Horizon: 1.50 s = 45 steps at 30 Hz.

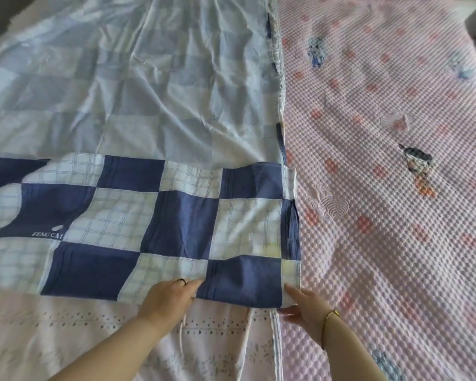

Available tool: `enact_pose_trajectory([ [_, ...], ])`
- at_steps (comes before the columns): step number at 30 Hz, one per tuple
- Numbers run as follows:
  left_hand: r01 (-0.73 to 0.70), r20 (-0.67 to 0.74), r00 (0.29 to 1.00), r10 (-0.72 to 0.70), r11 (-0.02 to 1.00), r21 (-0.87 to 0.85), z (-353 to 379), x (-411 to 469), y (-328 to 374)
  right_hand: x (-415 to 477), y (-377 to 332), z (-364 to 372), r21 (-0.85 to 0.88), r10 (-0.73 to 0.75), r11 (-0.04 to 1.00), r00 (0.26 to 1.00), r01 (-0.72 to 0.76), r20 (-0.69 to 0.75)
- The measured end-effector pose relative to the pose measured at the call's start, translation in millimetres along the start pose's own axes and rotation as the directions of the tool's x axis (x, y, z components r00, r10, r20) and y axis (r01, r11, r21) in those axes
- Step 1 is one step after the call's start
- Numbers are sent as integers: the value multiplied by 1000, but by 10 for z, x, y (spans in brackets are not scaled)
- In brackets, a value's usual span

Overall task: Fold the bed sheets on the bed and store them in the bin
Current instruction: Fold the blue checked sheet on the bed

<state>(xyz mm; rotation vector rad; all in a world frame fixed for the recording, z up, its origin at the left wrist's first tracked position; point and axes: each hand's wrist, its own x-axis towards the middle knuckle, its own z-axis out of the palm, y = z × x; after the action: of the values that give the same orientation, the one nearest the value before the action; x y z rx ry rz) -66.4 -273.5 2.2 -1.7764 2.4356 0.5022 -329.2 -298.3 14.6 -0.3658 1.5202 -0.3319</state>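
Though creased, navy-checked sheet (pixel 160 210), pale-backed.

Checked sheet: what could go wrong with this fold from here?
The checked sheet is held only at its near edge by the left hand and right hand, so its left part may skew. Wrinkles in its pale spread part may get folded in. The floral sheet underneath might drag along.
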Motion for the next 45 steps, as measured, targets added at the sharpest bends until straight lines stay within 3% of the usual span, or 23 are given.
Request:
enact_pose_trajectory([
  [4, -18, -12, 1000, 18, 998, 58, -16, -145, 105, -77, 95, -91, 34, -48, 998, 996, 51, -72],
  [11, -104, 6, 995, 104, 987, 120, -67, -195, 584, -318, 218, -527, -138, -219, 973, 935, 187, -278],
  [14, -105, 20, 994, 104, 991, 87, -90, -270, 948, -470, 319, -836, -179, -229, 967, 922, 179, -313],
  [21, -151, 276, 952, 134, 988, 42, 280, -639, 1472, -702, 908, -1231, -320, -154, 947, 909, 24, -388],
  [23, -46, 341, 935, 96, 987, -151, 343, -795, 1530, -726, 1052, -1237, -345, -141, 939, 917, 4, -373],
  [26, 180, 511, 859, -27, 950, -254, 480, -983, 1435, -707, 1009, -1193, -399, -186, 917, 900, 15, -395],
  [29, 415, 415, 868, -273, 858, -304, 343, -1124, 1139, -677, 839, -1092, -453, -219, 890, 822, -53, -526],
  [31, 526, 338, 845, -415, 760, -382, 253, -1192, 871, -680, 716, -960, -533, -326, 846, 772, -20, -546],
  [33, 620, 324, 784, -529, 650, -439, 167, -1257, 581, -675, 634, -714, -628, -479, 771, 747, 107, -460],
  [36, 707, 328, 677, -659, 459, -538, 107, -1444, 158, -629, 700, -142, -777, -662, 534, 736, 332, -140],
  [39, 717, 325, 607, -725, 325, -616, 94, -1693, -201, -544, 877, 480, -869, -759, 99, 602, 485, 249],
  [41, 724, 342, 563, -752, 249, -644, 88, -1903, -504, -482, 967, 1002, -884, -682, -40, 634, 467, 365],
  [43, 731, 355, 502, -789, 167, -662, 92, -2078, -817, -357, 1056, 1454, -878, -667, -176, 603, 444, 439],
  [45, 726, 336, 435, -835, 105, -680, 69, -2243, -1229, -311, 1153, 1933, -876, -529, -298, 698, 380, 483],
])
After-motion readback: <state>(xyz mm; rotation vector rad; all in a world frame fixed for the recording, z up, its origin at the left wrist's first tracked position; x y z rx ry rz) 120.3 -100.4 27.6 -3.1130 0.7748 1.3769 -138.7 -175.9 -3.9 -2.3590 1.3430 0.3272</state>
